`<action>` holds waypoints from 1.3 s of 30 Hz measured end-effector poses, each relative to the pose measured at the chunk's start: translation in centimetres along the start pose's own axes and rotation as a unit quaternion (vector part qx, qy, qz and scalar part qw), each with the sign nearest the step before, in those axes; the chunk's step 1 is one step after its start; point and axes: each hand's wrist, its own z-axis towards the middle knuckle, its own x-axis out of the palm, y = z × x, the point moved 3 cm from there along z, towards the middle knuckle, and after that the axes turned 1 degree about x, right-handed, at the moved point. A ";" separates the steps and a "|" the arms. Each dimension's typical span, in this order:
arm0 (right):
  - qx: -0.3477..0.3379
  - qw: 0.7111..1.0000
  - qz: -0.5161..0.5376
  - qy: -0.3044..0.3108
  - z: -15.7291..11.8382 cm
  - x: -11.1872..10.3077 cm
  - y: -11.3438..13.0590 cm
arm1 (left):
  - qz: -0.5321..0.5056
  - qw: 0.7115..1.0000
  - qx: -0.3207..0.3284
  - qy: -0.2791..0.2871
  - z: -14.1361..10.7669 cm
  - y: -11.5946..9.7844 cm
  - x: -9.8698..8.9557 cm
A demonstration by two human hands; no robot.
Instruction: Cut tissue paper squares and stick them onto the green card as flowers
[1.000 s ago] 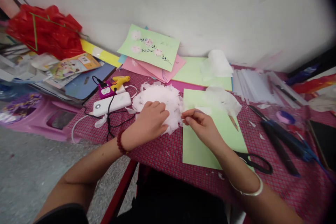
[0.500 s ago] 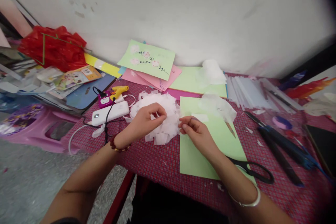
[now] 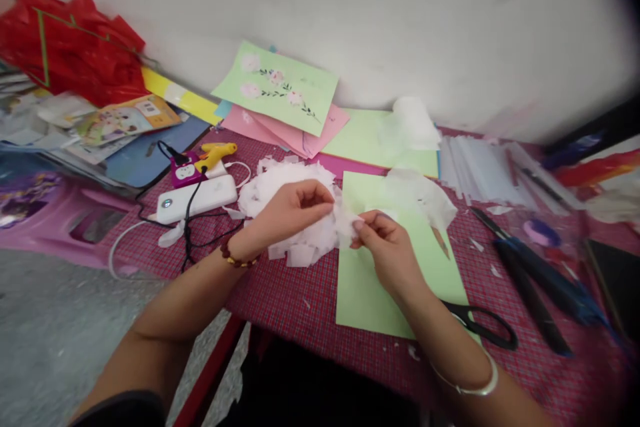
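Note:
A small piece of thin white tissue paper [image 3: 345, 221] stretches between my hands, in front of a heap of white paper pieces [image 3: 305, 243]. My left hand [image 3: 293, 210] is closed in a pinch at its left edge, over the heap. My right hand [image 3: 393, 243] pinches its other side, above a light green sheet [image 3: 367, 290]. A crumpled thin white sheet [image 3: 433, 197] lies at the green sheet's upper right. Beside that is a pointed brown piece [image 3: 440, 240]. Black-handled scissors [image 3: 487, 330] lie partly under my right forearm.
At left are a white power bank [image 3: 200, 199], a yellow glue gun [image 3: 217, 152] and a purple socket block [image 3: 184, 172] with cables. Painted green paper [image 3: 280, 90] lies at the back. Glue sticks [image 3: 473, 163], a tape roll [image 3: 540, 233] and a blue-black tool [image 3: 545, 273] are at right.
My hands have come closer together, and the white tissue paper piece now shows between their fingertips. The camera view has shifted slightly, so the table's things sit higher in the picture.

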 end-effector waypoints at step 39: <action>-0.154 0.942 -0.291 0.068 -1.2 0.6 0.3 | 0.251 0.949 0.077 -0.174 0.2 1.5 -4.3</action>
